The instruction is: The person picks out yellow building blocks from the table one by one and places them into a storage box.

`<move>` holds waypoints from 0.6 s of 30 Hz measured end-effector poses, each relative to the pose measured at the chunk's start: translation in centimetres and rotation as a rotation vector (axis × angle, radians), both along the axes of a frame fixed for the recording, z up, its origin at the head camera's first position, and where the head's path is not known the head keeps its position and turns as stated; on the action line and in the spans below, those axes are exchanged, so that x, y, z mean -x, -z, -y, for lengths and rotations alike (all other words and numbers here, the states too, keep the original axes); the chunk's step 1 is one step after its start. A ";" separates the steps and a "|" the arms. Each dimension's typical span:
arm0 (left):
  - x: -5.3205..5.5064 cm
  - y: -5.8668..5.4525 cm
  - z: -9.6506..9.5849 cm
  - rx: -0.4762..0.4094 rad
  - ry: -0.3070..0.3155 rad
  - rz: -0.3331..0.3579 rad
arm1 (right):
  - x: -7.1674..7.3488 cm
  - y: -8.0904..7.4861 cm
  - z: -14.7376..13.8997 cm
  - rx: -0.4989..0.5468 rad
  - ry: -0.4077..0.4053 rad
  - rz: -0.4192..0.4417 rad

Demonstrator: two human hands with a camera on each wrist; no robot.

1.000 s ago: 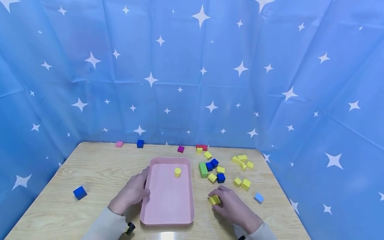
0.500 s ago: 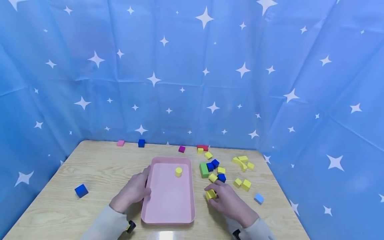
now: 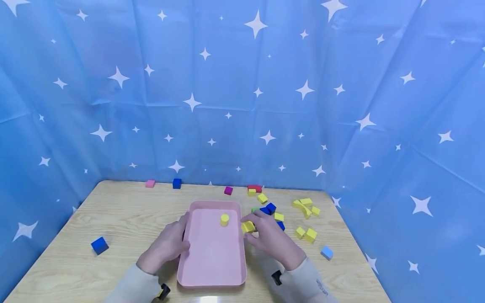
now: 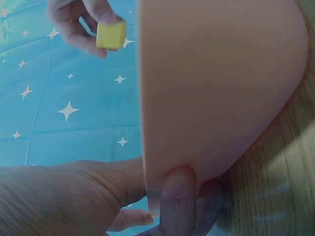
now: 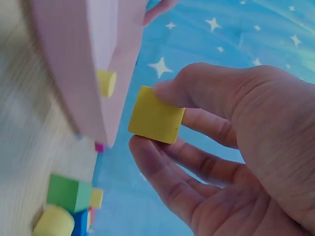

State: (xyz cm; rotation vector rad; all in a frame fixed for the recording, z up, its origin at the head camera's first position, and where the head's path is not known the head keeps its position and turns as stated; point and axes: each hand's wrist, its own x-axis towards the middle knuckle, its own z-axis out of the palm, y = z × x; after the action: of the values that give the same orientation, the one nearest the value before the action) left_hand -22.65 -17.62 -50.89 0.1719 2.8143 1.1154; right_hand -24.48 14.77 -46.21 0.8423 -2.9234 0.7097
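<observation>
A shallow pink tray (image 3: pixel 214 261) sits on the wooden table with one yellow cylinder (image 3: pixel 225 220) standing inside near its far end. My left hand (image 3: pixel 166 243) grips the tray's left side; in the left wrist view the thumb reaches over the rim and the fingers lie along the outer wall (image 4: pixel 221 88). Between thumb and fingertips, my right hand (image 3: pixel 273 239) pinches a yellow block (image 5: pixel 156 115), whose square face shows in the right wrist view. In the head view that block is right at the tray's right rim, and the hand partly hides the blocks behind it.
Right of the tray lie several blocks, including blue blocks (image 3: pixel 270 208), a green block (image 5: pixel 69 191) and yellow blocks (image 3: pixel 310 235). A light blue block (image 3: pixel 327 252) is farther right, a dark blue cube (image 3: pixel 99 245) at left. A starry blue curtain (image 3: pixel 227 84) borders the table.
My right hand has moved left and away from me, bringing the yellow block from the table right of the tray up to its rim. The left hand keeps its grip on the tray.
</observation>
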 end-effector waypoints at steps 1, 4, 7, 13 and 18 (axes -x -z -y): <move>0.0 0.0 0.1 0.003 0.003 -0.007 | 0.1 0.0 0.5 -0.002 -0.001 0.003; -0.1 0.0 0.3 0.001 0.004 -0.023 | 0.5 -0.2 2.1 -0.017 -0.015 0.029; -0.1 -0.2 0.3 0.001 -0.011 -0.031 | 0.9 -0.5 3.5 -0.022 -0.050 0.068; -0.1 0.0 0.1 -0.025 -0.011 -0.027 | 0.9 0.1 4.9 -0.058 -0.109 0.094; -0.1 0.1 0.0 -0.020 -0.017 -0.040 | 0.5 0.5 5.3 -0.095 -0.144 0.091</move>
State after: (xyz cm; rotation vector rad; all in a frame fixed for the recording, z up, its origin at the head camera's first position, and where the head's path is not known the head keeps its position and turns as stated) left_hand -22.52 -17.59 -51.03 0.1741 2.8451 1.1567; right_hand -24.94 9.42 -46.74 1.0665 -3.0224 0.6370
